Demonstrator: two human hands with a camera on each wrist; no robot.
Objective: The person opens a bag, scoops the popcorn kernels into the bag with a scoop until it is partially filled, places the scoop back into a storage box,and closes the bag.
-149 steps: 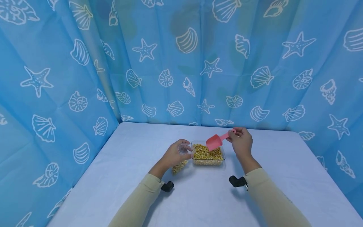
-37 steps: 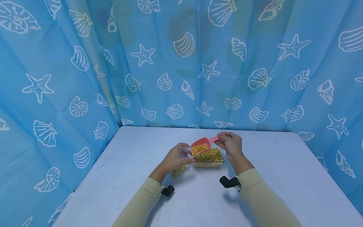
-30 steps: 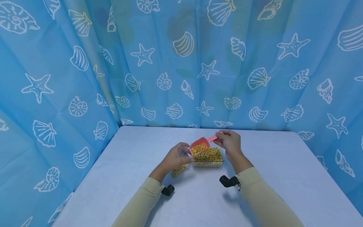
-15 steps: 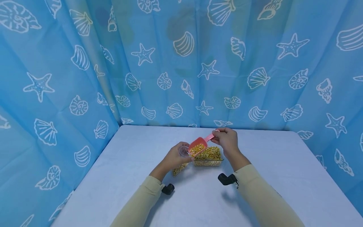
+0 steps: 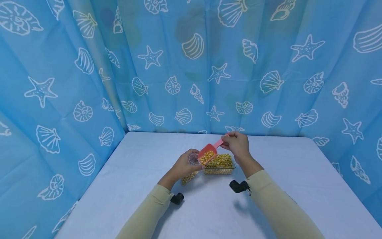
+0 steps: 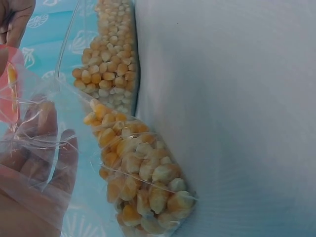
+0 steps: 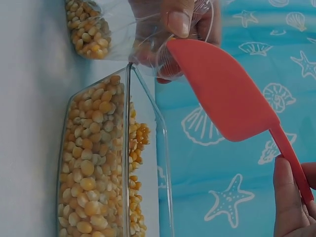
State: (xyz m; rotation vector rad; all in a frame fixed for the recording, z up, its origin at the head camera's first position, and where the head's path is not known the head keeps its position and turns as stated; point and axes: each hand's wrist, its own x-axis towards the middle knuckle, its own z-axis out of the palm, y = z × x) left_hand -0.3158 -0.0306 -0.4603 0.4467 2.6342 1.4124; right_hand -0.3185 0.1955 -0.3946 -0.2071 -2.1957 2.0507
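My left hand (image 5: 184, 165) grips a clear plastic bag (image 6: 145, 173) near its top, fingers spread about the opened mouth. Corn kernels fill the bag's lower corner. Between finger and thumb, my right hand (image 5: 237, 146) pinches the handle of a pink scoop (image 7: 227, 91). Kernels lie in the scoop, which tilts down to the left with its lip at the bag's mouth. Whether any kernels are sliding out cannot be made out. Just right of the bag, a rectangular glass container (image 5: 220, 171) of corn kernels stands under the scoop.
A white cloth (image 5: 209, 212) covers the table beneath everything. Behind and to the left hangs a blue curtain (image 5: 167, 96) with white shell and starfish prints. Small black cameras are strapped at the left wrist (image 5: 177, 199) and right wrist (image 5: 239, 187).
Five seconds ago the scoop was over the glass container; now, loaded with kernels, it is at the bag's mouth. Lately the right hand has risen slightly, steepening the scoop. The left hand barely moved.
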